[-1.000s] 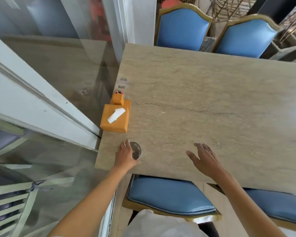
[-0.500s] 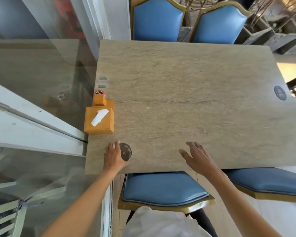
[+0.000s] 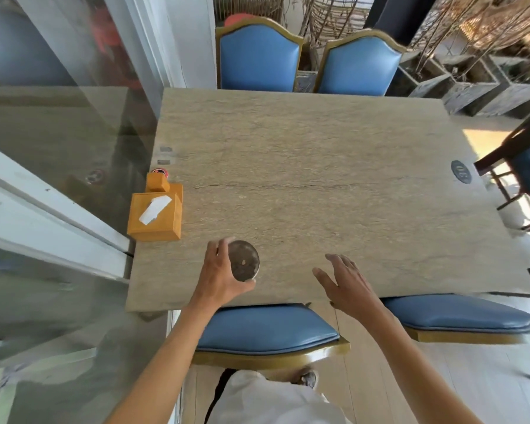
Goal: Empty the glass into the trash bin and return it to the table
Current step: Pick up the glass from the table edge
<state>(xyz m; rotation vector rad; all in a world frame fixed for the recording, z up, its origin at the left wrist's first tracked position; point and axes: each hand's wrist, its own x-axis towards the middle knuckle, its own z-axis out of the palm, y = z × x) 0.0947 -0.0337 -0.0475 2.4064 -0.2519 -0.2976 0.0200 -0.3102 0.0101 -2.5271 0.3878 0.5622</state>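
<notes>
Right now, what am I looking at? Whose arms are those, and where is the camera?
The camera sits on a person's head, looking down, so you see their own two bare arms. The left hand is wrapped around a glass seen from above, over the near edge of a stone table. The right hand is open and holds nothing. Beside the glass stands an orange tissue box. Blue chairs surround the table. No trash bin shows.

A restaurant dining area: stone table (image 3: 318,179) with number plaque (image 3: 461,171), tissue box (image 3: 155,216), matching blue chairs (image 3: 259,53).
</notes>
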